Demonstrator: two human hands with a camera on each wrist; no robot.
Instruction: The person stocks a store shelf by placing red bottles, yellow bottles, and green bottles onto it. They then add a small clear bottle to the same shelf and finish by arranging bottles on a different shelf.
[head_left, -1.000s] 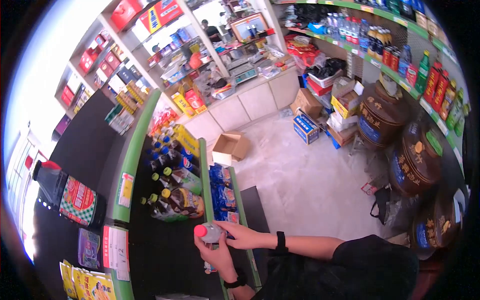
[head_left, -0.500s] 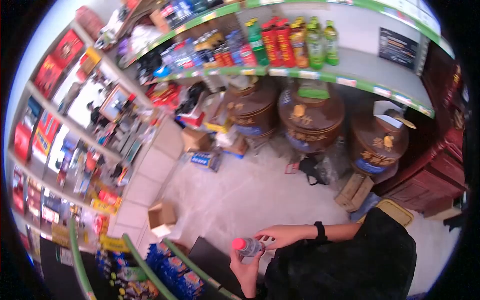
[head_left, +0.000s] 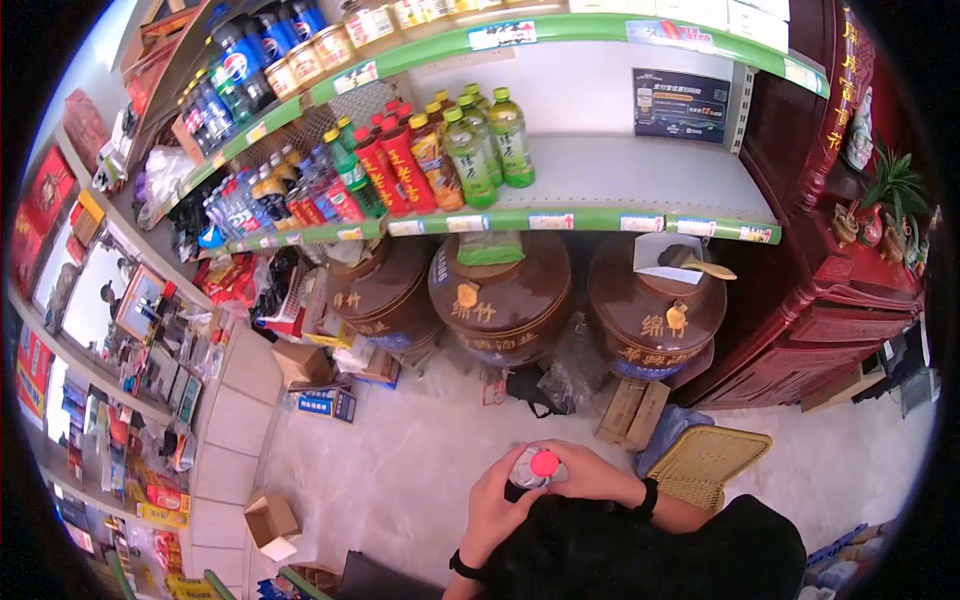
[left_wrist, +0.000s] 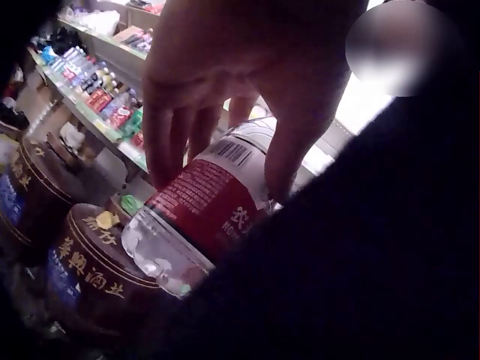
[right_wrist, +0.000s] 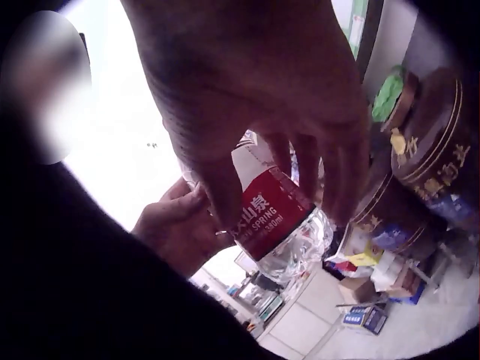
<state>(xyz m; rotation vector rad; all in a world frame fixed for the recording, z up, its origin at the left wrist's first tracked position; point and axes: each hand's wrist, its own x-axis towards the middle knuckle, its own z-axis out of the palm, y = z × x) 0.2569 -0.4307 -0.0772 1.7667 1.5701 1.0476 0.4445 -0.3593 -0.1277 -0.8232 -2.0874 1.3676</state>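
A clear bottle with a red cap [head_left: 544, 463] is held upright before the person's dark clothing in the head view. The left hand [head_left: 492, 510] grips its left side, while the right hand [head_left: 590, 474] holds the other side. In the left wrist view, fingers and thumb of the left hand [left_wrist: 225, 82] curl round the bottle [left_wrist: 202, 202], whose label is red and white. The right wrist view has the right hand [right_wrist: 262, 97] gripping the same bottle [right_wrist: 274, 217], with the left hand [right_wrist: 176, 229] behind it.
Large brown jars [head_left: 500, 300] stand below a green-edged shelf [head_left: 600, 222] of drinks. A wicker chair [head_left: 710, 460] and a cardboard box [head_left: 634, 412] are on the right. Another open box [head_left: 271, 524] lies on the floor [head_left: 400, 460] at left, and a red cabinet [head_left: 800, 330] stands at right.
The head view has swung right, from the dark shelves to the jars and drinks shelf. The bottle has moved along in both hands, and the right hand now wraps more closely round it.
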